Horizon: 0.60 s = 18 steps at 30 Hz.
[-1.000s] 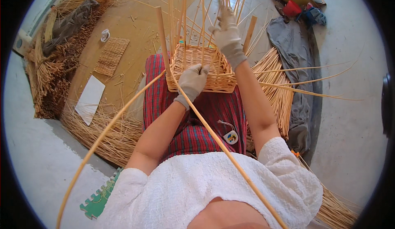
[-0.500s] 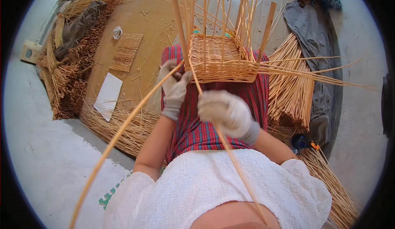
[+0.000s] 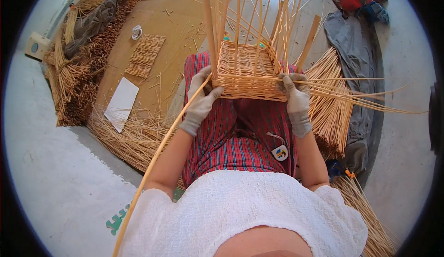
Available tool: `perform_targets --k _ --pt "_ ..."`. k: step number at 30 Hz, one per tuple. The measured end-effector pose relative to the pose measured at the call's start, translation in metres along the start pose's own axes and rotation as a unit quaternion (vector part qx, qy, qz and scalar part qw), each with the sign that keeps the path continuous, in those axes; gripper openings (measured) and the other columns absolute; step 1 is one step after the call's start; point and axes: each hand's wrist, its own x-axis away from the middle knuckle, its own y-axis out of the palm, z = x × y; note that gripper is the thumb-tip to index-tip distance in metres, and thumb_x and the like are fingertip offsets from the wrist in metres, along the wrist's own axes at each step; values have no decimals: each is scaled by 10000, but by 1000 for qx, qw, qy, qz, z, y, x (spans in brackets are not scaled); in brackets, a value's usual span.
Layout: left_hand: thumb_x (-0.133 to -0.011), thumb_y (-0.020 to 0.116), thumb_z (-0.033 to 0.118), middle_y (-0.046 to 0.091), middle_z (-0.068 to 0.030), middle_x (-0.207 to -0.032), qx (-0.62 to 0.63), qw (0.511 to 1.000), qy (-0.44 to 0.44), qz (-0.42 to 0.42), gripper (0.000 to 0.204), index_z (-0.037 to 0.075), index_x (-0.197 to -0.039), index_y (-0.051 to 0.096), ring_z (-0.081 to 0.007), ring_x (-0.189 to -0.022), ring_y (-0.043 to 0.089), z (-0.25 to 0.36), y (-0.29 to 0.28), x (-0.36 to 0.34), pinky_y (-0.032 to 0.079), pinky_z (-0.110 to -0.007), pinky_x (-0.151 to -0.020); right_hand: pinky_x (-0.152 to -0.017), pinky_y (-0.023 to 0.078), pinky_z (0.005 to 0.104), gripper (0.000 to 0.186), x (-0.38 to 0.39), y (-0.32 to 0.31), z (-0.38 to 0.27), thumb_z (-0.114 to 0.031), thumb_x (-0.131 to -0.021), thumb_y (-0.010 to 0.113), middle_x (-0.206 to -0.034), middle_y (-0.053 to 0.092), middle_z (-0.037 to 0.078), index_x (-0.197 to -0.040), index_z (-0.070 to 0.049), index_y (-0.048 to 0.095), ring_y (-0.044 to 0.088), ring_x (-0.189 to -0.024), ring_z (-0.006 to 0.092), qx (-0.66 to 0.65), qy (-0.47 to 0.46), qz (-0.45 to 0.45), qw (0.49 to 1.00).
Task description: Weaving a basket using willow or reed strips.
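Note:
A half-woven wicker basket [image 3: 249,89] rests across my knees, its thin upright stakes and thicker wooden corner posts [image 3: 209,30] pointing up and away from me. My left hand [image 3: 201,100], in a whitish work glove, is closed around the near left corner. From that corner a long cane strand [image 3: 159,153] slants down over my left forearm to the lower edge. The near right corner is gripped by my gloved right hand [image 3: 296,97], with the fingers partly behind the weave. Several loose cane ends [image 3: 356,97] stick out to the right beside it.
Bundled canes [image 3: 330,104] lie at the right by a grey cloth [image 3: 349,39]. Reddish-brown bundles [image 3: 83,76] are piled at the left. On the brown board are a woven panel [image 3: 145,56] and a white sheet [image 3: 121,103]. A tape measure [image 3: 280,153] lies on my lap.
My right hand has let go of the strand it was drawing and moved right onto the basket's right corner. The strand across my shirt is gone from there. My left hand stays at the left corner.

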Motion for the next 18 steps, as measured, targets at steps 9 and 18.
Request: perform_targets --k 9,18 --pt "-728 848 81 494 -67 -1092 -168 979 64 -91 400 79 -1078 655 -202 -1048 520 16 -19 -39 490 -313 -941 -901 575 427 165 109 76 -15 -139 -813 638 -1168 682 215 -940 -65 715 667 -1121 350 314 -316 -452 773" --pt "-689 859 100 542 -75 -929 -296 937 143 -117 277 76 -823 617 -254 -930 569 6 -33 -40 515 -360 -820 -910 581 422 154 101 13 20 -120 -868 611 -1127 690 164 -988 -33 651 670 -1113 343 306 -399 -453 736"
